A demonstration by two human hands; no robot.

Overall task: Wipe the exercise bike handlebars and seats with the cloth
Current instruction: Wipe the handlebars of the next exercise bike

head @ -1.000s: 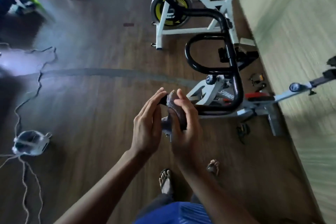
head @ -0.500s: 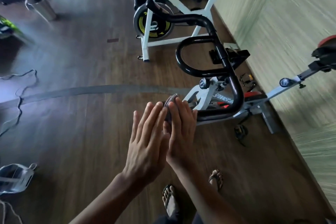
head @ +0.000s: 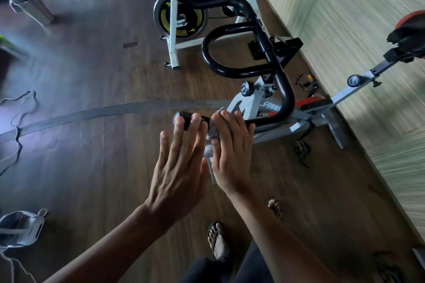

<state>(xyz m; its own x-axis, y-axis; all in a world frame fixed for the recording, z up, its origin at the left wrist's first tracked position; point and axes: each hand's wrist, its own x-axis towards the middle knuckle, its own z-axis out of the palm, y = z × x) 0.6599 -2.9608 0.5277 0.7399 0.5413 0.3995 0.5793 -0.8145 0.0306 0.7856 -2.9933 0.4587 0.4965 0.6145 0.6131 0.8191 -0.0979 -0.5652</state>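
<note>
A black looped handlebar (head: 285,89) of a white exercise bike runs from the upper middle down to a grip end (head: 181,117) at the centre. My right hand (head: 232,151) lies flat, fingers straight, pressing a grey patterned cloth (head: 212,131) onto the bar just right of that end. The cloth hangs down between my two hands. My left hand (head: 179,167) is flat too, its fingertips resting on the grip end. The bike's red and black seat (head: 409,32) shows at the right edge.
A second white bike with a yellow-marked flywheel (head: 181,16) stands behind. A pale wall (head: 368,7) runs along the right. On the wooden floor are a metal bin (head: 32,9), a loose cable (head: 18,108), a white bag (head: 20,227) and a pedal (head: 302,148).
Both hands went from cupping the cloth at the bar end to lying flat. The right hand and cloth have slid right along the bar, uncovering the grip end.
</note>
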